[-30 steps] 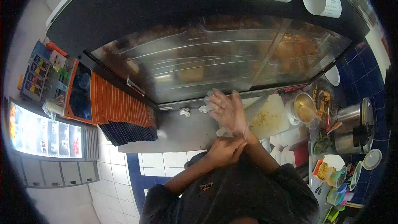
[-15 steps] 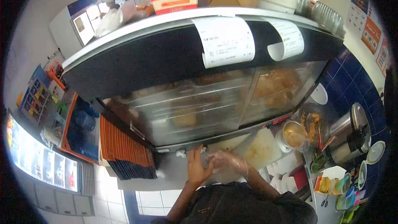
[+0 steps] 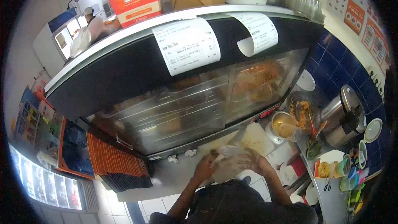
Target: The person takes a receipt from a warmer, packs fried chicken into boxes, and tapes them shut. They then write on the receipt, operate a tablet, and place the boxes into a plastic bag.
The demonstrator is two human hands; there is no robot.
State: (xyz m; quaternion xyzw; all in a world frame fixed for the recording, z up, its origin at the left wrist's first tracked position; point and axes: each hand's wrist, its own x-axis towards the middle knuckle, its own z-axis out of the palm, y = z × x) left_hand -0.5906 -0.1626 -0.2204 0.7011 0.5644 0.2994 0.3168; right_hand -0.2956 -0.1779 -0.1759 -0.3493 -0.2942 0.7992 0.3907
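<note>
My left hand [image 3: 205,168] is closed, its fingers bent at the edge of a crumpled clear plastic glove [image 3: 226,151]. The film stretches across to my right hand [image 3: 258,164], whose fingers reach left, stretched out under the plastic and partly blurred by it. Both hands are over the front of the metal counter [image 3: 166,178], close to my body. Just behind them lies a stained white cutting board [image 3: 258,139]. A grey strip like a blade is on it, partly hidden.
A glass-fronted display cabinet [image 3: 178,108] with food inside stands ahead, two paper receipts [image 3: 188,47] hanging from it. On the right are a pot of yellowish liquid [image 3: 284,126], a tray of brown food [image 3: 304,114] and a steel canister [image 3: 344,110]. Orange-black trays [image 3: 116,157] are stacked left.
My view has shifted, so the cabinet appears further left. My left hand has gone from open and upright to closed at the plastic. The right hand's plastic now spreads between both hands.
</note>
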